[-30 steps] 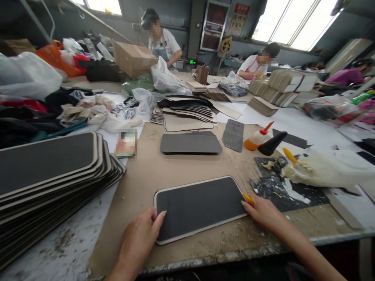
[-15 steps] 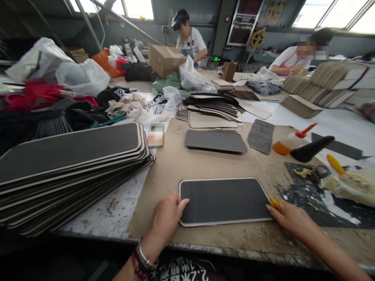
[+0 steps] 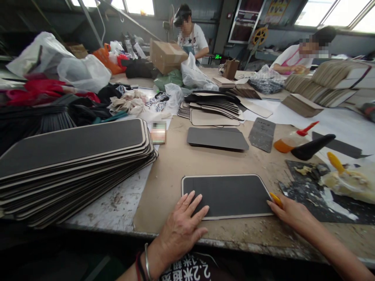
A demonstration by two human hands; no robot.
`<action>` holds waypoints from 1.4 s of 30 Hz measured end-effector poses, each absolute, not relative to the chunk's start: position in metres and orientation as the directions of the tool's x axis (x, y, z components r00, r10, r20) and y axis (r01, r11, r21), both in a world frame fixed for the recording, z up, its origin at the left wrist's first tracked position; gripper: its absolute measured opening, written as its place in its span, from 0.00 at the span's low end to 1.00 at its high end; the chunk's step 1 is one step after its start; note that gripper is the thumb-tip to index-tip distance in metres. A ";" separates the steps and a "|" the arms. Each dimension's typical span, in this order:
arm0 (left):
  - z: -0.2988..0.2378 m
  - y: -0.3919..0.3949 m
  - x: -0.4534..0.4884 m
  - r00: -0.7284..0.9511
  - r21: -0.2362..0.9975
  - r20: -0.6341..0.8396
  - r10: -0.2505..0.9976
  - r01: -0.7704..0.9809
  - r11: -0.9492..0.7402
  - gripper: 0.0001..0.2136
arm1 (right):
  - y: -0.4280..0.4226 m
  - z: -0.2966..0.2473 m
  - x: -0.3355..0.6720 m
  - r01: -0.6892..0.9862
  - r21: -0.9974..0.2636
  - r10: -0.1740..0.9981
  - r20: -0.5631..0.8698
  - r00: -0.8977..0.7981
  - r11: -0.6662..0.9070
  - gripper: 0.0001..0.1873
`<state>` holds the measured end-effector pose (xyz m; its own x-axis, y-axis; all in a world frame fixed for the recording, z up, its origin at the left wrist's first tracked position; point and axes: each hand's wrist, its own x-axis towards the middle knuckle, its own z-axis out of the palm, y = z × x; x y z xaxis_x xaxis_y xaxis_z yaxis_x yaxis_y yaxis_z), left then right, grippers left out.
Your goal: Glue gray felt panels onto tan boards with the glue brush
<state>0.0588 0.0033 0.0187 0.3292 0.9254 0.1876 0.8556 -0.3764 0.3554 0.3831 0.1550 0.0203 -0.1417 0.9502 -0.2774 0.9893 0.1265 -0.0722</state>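
A dark grey panel with a pale border (image 3: 231,193) lies flat on the brown table sheet near the front edge. My left hand (image 3: 183,228) rests at its lower left corner, fingers spread flat onto the panel. My right hand (image 3: 288,212) sits at the panel's right end, fingers closed round a small yellow tool (image 3: 275,200) whose tip touches the panel's edge.
A tall stack of similar panels (image 3: 73,156) fills the left. Another dark panel (image 3: 218,138), loose pale pieces (image 3: 212,107), an orange glue bottle (image 3: 291,140), a black cone (image 3: 312,146) and a glue-smeared mat (image 3: 319,195) lie beyond. Two other people work at the far side.
The view swung left and settled. My left hand went from gripping the panel's left edge to lying flat with spread fingers on its corner. My right hand stayed at the right end.
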 end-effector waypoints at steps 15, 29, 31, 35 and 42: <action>-0.010 0.012 0.048 0.461 -0.008 0.461 0.758 0.856 -0.516 0.24 | 0.145 0.061 0.358 0.996 -0.087 0.902 -0.428 -0.058 0.022 0.13; -0.011 0.018 0.048 0.457 -0.003 0.502 0.735 0.850 -0.526 0.19 | 0.154 0.054 0.367 0.984 -0.172 0.846 -0.529 -0.063 -0.034 0.12; -0.012 0.019 0.047 0.462 -0.013 0.503 0.731 0.849 -0.527 0.19 | 0.154 0.054 0.366 0.987 -0.159 0.851 -0.523 -0.054 -0.035 0.12; -0.008 0.019 0.046 0.445 0.001 0.501 0.743 0.857 -0.514 0.19 | 0.153 0.058 0.369 0.994 -0.103 0.868 -0.497 -0.027 -0.029 0.13; 0.013 0.027 0.057 0.383 0.097 0.509 0.771 0.864 -0.494 0.20 | 0.152 0.075 0.352 0.988 0.153 0.987 -0.161 0.017 0.008 0.13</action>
